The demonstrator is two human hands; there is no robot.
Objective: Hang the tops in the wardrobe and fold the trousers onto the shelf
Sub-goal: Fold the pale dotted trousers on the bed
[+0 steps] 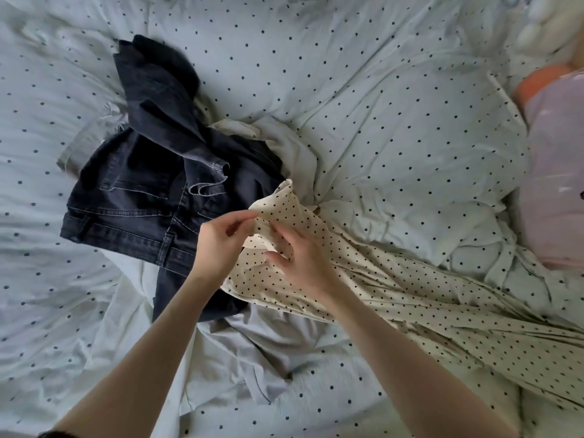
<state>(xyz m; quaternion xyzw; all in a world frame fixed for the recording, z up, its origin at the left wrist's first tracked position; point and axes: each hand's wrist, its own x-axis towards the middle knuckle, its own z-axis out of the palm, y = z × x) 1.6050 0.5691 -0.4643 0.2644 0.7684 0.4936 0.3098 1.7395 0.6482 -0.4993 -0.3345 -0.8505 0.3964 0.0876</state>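
Observation:
A cream garment with black dots (395, 286) stretches from the middle of the bed to the lower right. My left hand (221, 241) pinches its upper edge between thumb and fingers. My right hand (303, 254) lies on the same end with its fingers curled into the cloth. Dark grey jeans (139, 191) lie crumpled to the left, just behind my left hand, with one leg trailing toward the back. A plain white garment (284, 143) pokes out from under the jeans. A pale grey garment (262, 339) lies between my forearms.
All the clothes lie on a bed covered by a white duvet with small dark dots (379, 90). A pink cushion or soft toy (556, 172) sits at the right edge, with an orange patch above it. No wardrobe or shelf is in view.

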